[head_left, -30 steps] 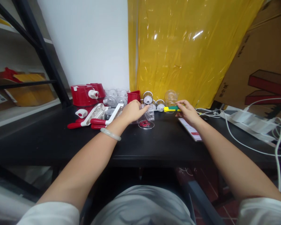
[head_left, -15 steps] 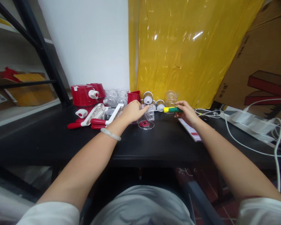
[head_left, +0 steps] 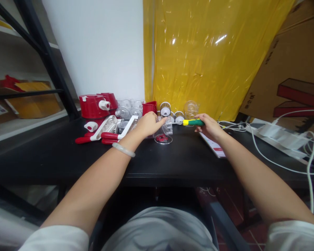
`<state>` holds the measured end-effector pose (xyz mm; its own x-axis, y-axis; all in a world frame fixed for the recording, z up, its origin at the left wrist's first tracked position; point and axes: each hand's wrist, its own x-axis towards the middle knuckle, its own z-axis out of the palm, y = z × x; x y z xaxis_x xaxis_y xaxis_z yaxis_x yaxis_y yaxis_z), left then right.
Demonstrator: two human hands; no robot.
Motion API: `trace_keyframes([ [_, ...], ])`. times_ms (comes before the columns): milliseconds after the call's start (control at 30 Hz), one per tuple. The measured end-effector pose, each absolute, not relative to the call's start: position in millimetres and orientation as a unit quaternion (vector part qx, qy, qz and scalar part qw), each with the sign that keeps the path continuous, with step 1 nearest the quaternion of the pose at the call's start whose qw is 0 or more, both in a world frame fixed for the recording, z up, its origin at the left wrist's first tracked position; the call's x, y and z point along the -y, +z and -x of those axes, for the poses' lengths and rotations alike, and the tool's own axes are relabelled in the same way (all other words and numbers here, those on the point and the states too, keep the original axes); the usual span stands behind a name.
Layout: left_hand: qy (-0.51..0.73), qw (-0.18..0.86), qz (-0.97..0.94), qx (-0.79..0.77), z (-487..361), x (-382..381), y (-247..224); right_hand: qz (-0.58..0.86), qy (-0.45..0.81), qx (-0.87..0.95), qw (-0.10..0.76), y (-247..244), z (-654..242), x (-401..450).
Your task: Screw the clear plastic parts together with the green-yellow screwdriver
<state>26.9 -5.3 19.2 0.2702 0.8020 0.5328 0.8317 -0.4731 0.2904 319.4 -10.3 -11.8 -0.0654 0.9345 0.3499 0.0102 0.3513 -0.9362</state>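
My left hand (head_left: 149, 124) is closed around a clear plastic part (head_left: 167, 127), tilted over the table. Just below it, a clear round dish (head_left: 163, 139) holds small red pieces. My right hand (head_left: 209, 127) grips the green and yellow handle of a screwdriver (head_left: 194, 122). Its shaft points left, toward the clear part; whether the tip touches it is too small to tell. Behind the hands stand clear cups with white discs (head_left: 165, 111) and a red container (head_left: 149, 106).
Red housings (head_left: 93, 106), white-and-red handles (head_left: 104, 129) and a white knob (head_left: 91, 126) lie at the left. A phone (head_left: 213, 145) is beneath my right wrist. White cables (head_left: 267, 159) and a power strip (head_left: 277, 139) are at the right, before a cardboard box (head_left: 285, 62).
The fingers of my right hand have shifted slightly on the screwdriver handle. My left hand and the clear part stay nearly where they were.
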Motion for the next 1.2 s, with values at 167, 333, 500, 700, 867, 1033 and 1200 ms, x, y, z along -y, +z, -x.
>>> trace_keyframes([
  [167,-0.324,0.021,0.796,0.512,-27.2,6.1,20.0,0.393,0.432,0.583,0.565,-9.7,-318.8,10.3],
  [333,-0.32,0.022,0.794,0.516,-27.6,6.7,20.3,0.385,0.45,0.569,0.57,-8.0,-318.4,14.7],
  [500,-0.321,0.029,0.797,0.511,-27.3,5.9,19.6,0.391,0.429,0.572,0.579,-8.7,-318.0,12.8],
  [700,-0.321,0.024,0.798,0.509,-27.3,5.8,19.6,0.427,0.354,0.609,0.567,-16.1,-321.5,4.7],
  [867,-0.324,0.018,0.795,0.513,-27.6,6.4,20.2,0.411,0.379,0.597,0.576,-15.2,-321.3,6.8],
  [1033,-0.321,0.019,0.795,0.515,-27.7,6.7,20.5,0.377,0.413,0.597,0.575,-9.8,-320.1,14.1],
  [1200,-0.319,0.021,0.795,0.515,-27.6,5.8,20.1,0.375,0.42,0.589,0.58,-9.0,-319.8,13.8],
])
